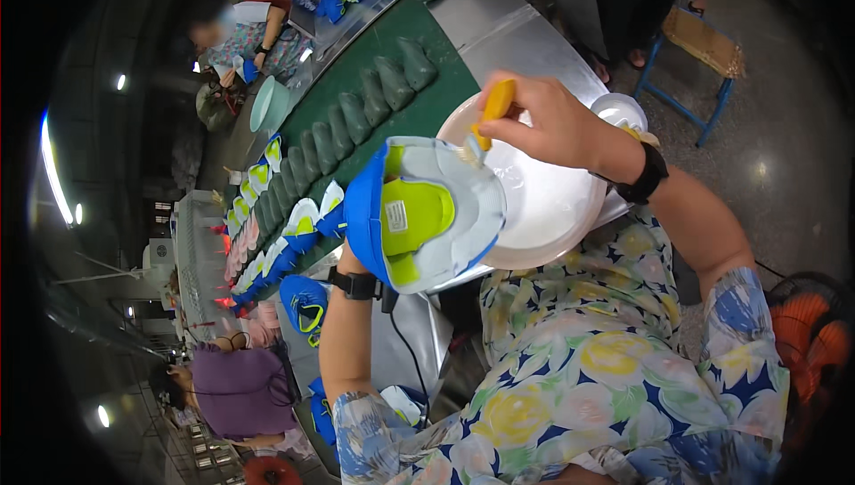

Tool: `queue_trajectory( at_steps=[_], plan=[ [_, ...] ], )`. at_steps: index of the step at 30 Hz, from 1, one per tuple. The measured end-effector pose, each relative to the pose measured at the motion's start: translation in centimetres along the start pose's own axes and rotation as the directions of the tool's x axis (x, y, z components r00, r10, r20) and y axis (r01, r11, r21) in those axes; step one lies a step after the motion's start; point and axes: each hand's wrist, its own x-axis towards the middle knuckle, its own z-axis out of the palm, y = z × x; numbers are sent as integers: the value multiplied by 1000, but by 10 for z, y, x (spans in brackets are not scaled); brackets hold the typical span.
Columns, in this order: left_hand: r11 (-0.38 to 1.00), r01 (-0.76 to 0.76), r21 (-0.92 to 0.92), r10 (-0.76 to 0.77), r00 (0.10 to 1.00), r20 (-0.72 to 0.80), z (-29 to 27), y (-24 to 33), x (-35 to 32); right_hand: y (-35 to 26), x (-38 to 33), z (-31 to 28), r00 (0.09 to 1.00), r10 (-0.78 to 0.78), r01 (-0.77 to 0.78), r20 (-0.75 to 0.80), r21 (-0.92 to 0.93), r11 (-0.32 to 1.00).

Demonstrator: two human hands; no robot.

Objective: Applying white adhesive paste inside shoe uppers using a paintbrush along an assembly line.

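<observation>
Floral short-slv top, blk wristbands on both wrists.

The left hand (349, 262) holds a blue and lime shoe (419, 213) bottom-up. The right hand (552, 124) grips a yellow-handled brush (488, 120), its bristles touching the shoe's grey rim, above a white bowl (552, 209). Dark green shoe forms (356, 120) line the green belt (436, 102).

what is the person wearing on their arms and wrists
Both arms are bare below short sleeves of a floral top printed in blue, yellow, green and white. The left wrist carries a black watch on a black strap. The right wrist has a wide black band. No gloves on the left hand or the right hand; no rings can be made out.
</observation>
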Motion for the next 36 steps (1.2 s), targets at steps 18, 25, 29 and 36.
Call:
queue_trajectory(
  at_steps=[18, 25, 29, 36],
  plan=[
    [998, -19, -61, 8, 984, -180, 52, -9, 27, 2, -35, 54, 878, 447, -397, -172, 261, 880],
    [995, -48, -84, 27, 971, -237, 41, -13, 21, -6, -42, 63, 900, 418, -338, -122, 409, 848],
    [994, -60, -94, 31, 959, -283, 15, -15, 17, -7, -43, 53, 952, 267, -206, -148, 334, 920],
    [545, 311, -779, -259, 946, 197, 73, 20, -12, -19, -36, 44, 932, -356, 361, -64, 148, 921]
  ],
)
